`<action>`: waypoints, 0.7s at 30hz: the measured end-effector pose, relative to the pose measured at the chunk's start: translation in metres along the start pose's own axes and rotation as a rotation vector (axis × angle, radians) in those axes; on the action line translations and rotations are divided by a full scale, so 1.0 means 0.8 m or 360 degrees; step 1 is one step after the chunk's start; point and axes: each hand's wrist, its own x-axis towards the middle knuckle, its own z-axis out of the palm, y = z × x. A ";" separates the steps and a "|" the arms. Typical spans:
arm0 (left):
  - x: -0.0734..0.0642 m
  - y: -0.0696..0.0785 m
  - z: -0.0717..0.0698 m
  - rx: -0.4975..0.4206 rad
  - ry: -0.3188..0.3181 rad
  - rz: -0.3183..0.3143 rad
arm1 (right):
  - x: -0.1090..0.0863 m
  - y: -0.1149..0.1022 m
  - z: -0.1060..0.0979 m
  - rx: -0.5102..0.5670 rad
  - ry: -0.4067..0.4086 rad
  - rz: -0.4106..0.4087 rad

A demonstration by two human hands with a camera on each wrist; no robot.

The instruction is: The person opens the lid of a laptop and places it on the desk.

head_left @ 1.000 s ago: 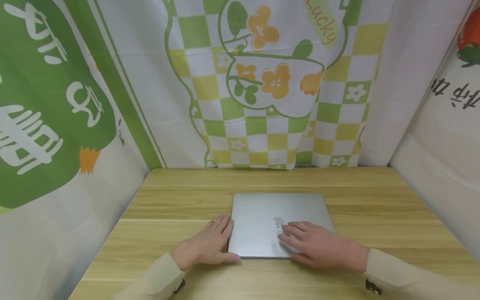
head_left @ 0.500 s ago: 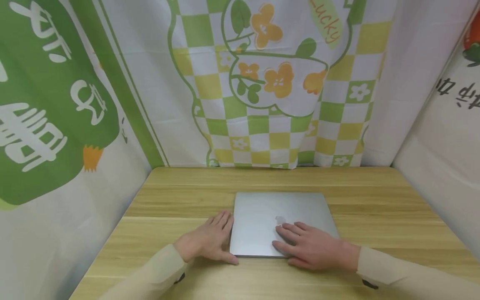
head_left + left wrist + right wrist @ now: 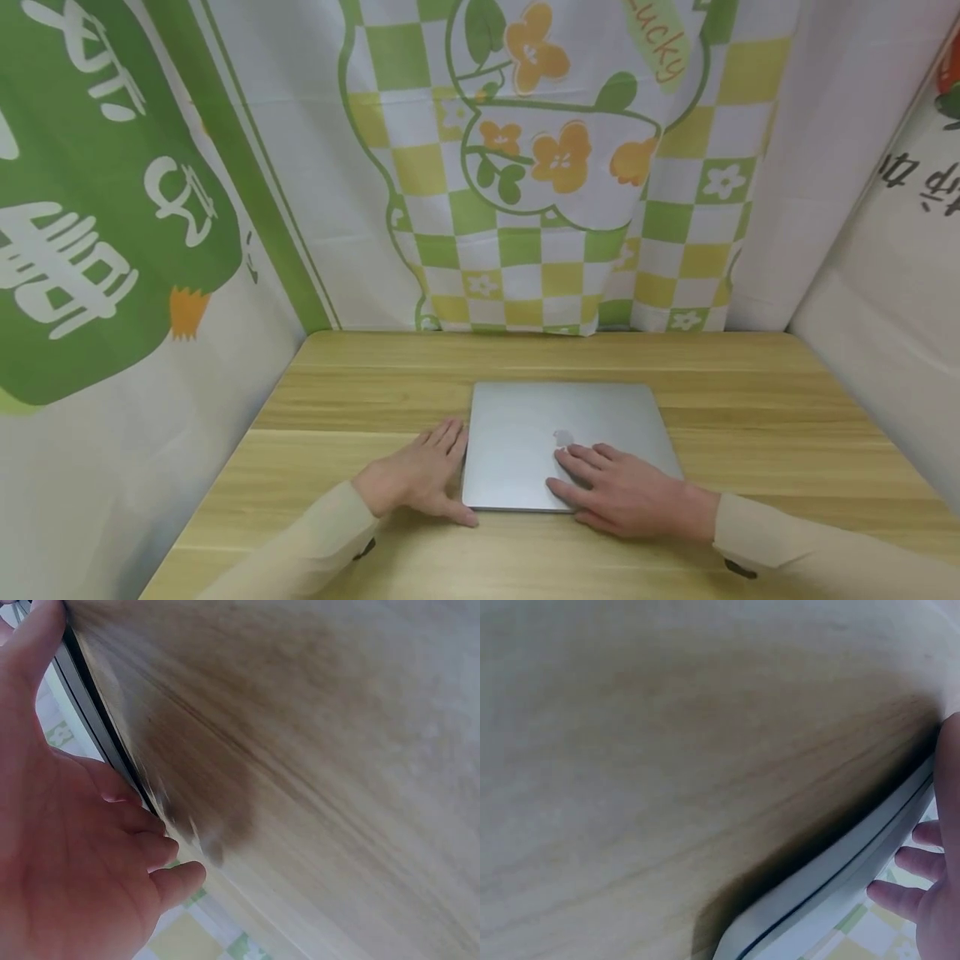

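Note:
A closed silver laptop (image 3: 517,433) with an apple logo on its lid lies flat on the wooden table. My left hand (image 3: 423,475) is at its left side, fingers extended along the edge and thumb by the near left corner. In the left wrist view the fingers of that hand (image 3: 90,840) lie against the laptop's dark side edge. My right hand (image 3: 630,492) rests on the lid's near right part, fingers spread just below the logo. The right wrist view shows the laptop's thin side (image 3: 832,870) with the right fingertips (image 3: 896,896) over the lid.
The wood-grain table (image 3: 360,375) extends around the laptop on all sides. A green and yellow checked curtain (image 3: 525,250) with flowers hangs behind its far edge. Printed cloth (image 3: 97,208) covers the left side, and pale cloth (image 3: 900,292) the right.
The right hand has shifted slightly left across the lid and then stayed there. The left hand keeps its place at the laptop's left edge. The head view has shifted slightly.

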 end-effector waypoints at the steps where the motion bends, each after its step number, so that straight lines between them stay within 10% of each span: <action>1: -0.001 0.000 0.000 0.0001 0.0001 -0.0005 | 0.000 0.000 0.000 0.0005 0.0003 0.0006; 21: -0.002 0.002 -0.003 -0.0001 -0.0014 -0.0018 | -0.007 -0.002 0.008 0.0138 -0.0009 0.0304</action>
